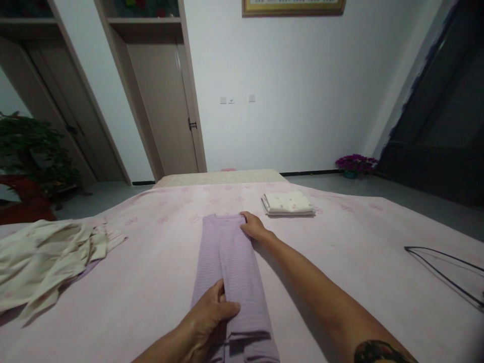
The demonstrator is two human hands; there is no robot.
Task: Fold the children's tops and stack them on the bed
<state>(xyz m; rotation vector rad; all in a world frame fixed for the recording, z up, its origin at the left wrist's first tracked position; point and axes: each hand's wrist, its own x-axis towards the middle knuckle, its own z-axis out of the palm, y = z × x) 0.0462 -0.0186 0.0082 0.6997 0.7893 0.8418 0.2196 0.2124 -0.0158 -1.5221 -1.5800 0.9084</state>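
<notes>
A lilac striped garment (230, 267), folded into a long narrow strip, lies lengthwise on the pink bedspread (340, 262) in front of me. My left hand (209, 315) rests on its near end, thumb on top and fingers curled at the left edge, pinching the cloth. My right hand (254, 227) reaches to the far end and grips the upper right corner of the garment with closed fingers.
A folded cream cloth stack (289, 204) sits just beyond the garment to the right. A crumpled cream garment pile (45, 257) lies at the left. A black wire hanger (446, 269) lies at the right edge. Doors, a plant and flowers stand beyond the bed.
</notes>
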